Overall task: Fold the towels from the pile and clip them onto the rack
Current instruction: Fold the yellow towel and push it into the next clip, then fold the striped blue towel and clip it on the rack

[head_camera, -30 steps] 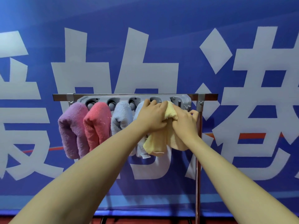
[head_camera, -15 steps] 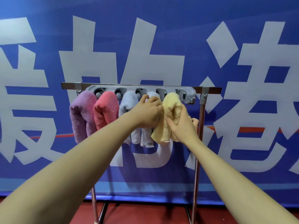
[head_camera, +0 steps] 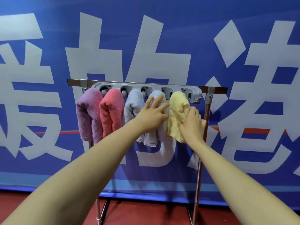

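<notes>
A grey clip rack (head_camera: 196, 93) sits on a metal rail (head_camera: 74, 82). From it hang folded towels: a purple towel (head_camera: 88, 114), a pink towel (head_camera: 111, 111), a light blue towel (head_camera: 133, 103), a pale lavender towel (head_camera: 159, 132) and a yellow towel (head_camera: 177, 111) in the rightmost clip. My left hand (head_camera: 152, 114) lies with spread fingers against the lavender towel. My right hand (head_camera: 192, 124) grips the right side of the yellow towel.
A big blue banner (head_camera: 162, 38) with pale characters hangs right behind the rack. The stand's right post (head_camera: 200, 159) and its lower legs (head_camera: 103, 208) stand on a red floor (head_camera: 146, 211).
The yellow towel now hangs from the rightmost clip. My left hand has let go of it and spread its fingers over the lavender towel. My right hand has slid lower on the yellow towel.
</notes>
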`<state>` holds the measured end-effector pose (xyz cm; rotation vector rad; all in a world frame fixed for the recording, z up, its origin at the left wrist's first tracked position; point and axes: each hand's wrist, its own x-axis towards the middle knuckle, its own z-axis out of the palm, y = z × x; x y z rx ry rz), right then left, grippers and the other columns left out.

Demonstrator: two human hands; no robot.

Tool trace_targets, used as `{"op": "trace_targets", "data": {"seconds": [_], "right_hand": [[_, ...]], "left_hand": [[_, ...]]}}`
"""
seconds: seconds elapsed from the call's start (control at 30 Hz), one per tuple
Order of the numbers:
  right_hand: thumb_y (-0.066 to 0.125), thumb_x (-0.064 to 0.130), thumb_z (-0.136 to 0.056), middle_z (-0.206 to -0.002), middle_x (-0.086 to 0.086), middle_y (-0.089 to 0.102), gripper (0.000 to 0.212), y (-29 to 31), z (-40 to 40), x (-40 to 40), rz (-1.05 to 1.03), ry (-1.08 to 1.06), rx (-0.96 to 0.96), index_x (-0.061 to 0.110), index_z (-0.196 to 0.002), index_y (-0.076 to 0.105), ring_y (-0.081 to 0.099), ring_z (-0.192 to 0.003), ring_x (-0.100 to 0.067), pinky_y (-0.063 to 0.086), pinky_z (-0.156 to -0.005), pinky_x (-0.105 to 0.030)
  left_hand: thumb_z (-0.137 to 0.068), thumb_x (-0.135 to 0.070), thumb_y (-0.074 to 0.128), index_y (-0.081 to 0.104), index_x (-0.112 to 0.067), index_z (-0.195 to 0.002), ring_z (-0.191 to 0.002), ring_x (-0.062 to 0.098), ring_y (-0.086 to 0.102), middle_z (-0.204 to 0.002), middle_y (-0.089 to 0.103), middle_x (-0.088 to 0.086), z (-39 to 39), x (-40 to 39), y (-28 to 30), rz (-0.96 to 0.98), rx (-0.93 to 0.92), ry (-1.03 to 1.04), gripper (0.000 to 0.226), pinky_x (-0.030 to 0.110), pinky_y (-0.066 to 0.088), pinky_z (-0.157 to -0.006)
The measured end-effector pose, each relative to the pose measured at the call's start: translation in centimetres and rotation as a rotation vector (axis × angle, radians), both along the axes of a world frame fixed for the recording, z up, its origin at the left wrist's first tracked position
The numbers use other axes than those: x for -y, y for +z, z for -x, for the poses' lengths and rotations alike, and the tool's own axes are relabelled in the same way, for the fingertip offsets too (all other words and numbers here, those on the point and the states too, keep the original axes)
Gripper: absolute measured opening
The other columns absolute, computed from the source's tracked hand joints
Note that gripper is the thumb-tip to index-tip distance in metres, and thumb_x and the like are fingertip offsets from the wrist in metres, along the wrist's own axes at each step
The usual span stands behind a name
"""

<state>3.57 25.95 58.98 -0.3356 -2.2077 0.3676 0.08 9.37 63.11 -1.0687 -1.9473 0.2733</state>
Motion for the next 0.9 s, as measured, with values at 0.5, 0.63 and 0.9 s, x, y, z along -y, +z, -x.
{"op": "trace_targets", "data": {"seconds": [0.5,0.63,0.9], "right_hand": [[0.057,0.026,-0.089,-0.108,-0.009,0.049,0.033,-2.0,-1.8,0.8,0.092,0.200,0.124,0.009,-0.115,0.046,0.053,-0.100,-0.028,0.050,-0.074,-0.041],[0.051,0.036,-0.092,-0.108,-0.007,0.054,0.030,-3.2,-3.6,0.9,0.099,0.233,0.155,0.011,-0.109,0.049,0.059,-0.094,-0.029,0.051,-0.071,-0.042],[0.048,0.022,-0.093,-0.114,-0.006,0.052,0.026,-7.6,-7.7,2.5,0.065,0.242,0.257,0.009,-0.116,0.051,0.057,-0.097,-0.028,0.047,-0.072,-0.039]], "left_hand": [[-0.081,-0.005,0.058,0.060,-0.018,-0.107,-0.138,0.038,0.025,-0.146,0.039,0.009,-0.9,-0.1,-1.5,-0.171,0.194,-0.021,0.029,0.058,0.018,-0.108],[-0.077,-0.008,0.050,0.055,-0.013,-0.123,-0.136,0.034,0.033,-0.144,0.042,0.010,-3.4,0.1,-2.6,-0.241,0.253,0.020,0.047,0.045,0.010,-0.109],[-0.068,-0.017,0.035,0.058,-0.009,-0.109,-0.114,0.032,0.052,-0.125,0.057,0.009,-7.1,2.3,-10.5,-0.314,0.445,0.141,0.048,0.039,0.031,-0.092]]}}
